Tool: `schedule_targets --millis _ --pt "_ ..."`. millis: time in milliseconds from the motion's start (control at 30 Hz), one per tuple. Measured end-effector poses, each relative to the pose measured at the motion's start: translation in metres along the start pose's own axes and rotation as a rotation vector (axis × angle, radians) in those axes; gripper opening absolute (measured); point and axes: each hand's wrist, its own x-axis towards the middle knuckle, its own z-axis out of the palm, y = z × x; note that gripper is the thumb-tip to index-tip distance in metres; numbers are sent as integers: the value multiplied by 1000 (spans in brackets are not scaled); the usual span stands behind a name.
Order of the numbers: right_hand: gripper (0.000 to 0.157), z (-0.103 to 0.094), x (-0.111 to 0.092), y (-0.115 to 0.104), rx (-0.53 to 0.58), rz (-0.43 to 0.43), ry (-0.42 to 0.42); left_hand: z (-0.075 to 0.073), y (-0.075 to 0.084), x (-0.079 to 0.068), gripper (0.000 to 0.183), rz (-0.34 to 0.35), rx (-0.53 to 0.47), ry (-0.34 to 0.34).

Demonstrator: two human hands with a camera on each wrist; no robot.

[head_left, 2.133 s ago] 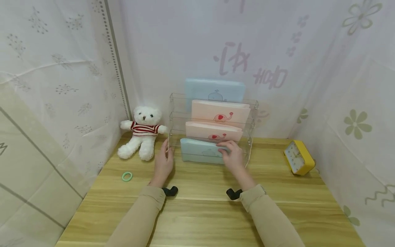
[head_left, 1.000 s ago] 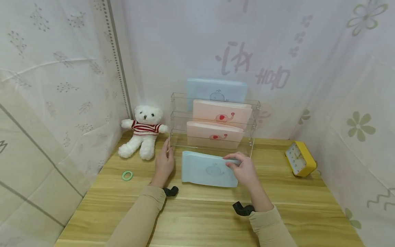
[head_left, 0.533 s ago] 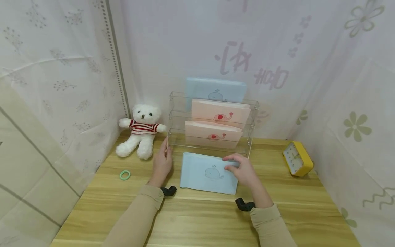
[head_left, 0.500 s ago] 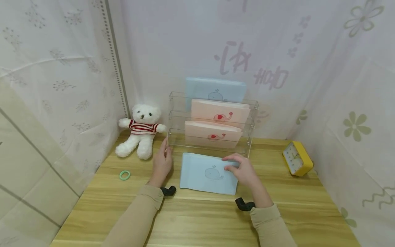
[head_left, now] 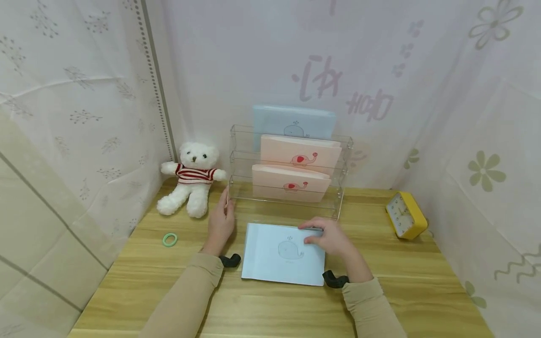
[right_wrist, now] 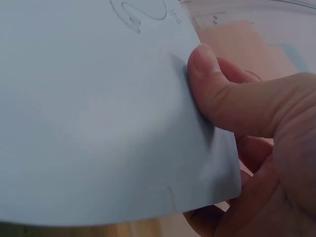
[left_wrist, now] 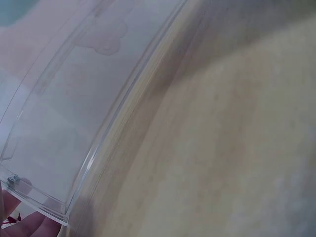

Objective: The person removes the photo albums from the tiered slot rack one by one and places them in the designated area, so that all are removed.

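Observation:
A light blue booklet (head_left: 264, 256) with a whale drawing lies tilted over the wooden table, in front of a clear plastic rack (head_left: 291, 205). My right hand (head_left: 334, 238) pinches its upper right edge. In the right wrist view the thumb (right_wrist: 215, 91) lies on the cover, the other fingers behind it. My left hand (head_left: 221, 220) holds the rack's left side near the front. Its fingers (left_wrist: 34, 224) show at the outside of the clear end panel in the left wrist view. Two pink elephant booklets (head_left: 279, 185) and another blue whale booklet (head_left: 270, 119) stand in the rack's tiers.
A white teddy bear (head_left: 196, 162) in a striped sweater sits left of the rack. Nearer lies a green ring (head_left: 170, 240). At the right stands a yellow clock (head_left: 413, 213). Patterned cloth (head_left: 203, 61) hangs behind and at both sides of the table (head_left: 270, 312).
My right hand has drawn the blue whale booklet from the rack's lowest tier toward me and lowered it flatter over the table. The left hand stays at the rack.

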Motion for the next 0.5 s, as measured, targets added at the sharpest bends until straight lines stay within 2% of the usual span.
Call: schedule_targets --millis 100,300,500 --pt "35 2 1 3 -11 3 -46 -5 12 -1 58 1 -27 9" --pt "34 4 1 10 -27 -29 -155 -7 20 -3 57 4 -14 8" --pt "32 8 -2 14 -91 -74 -255 -14 31 -7 58 -50 -29 -29"
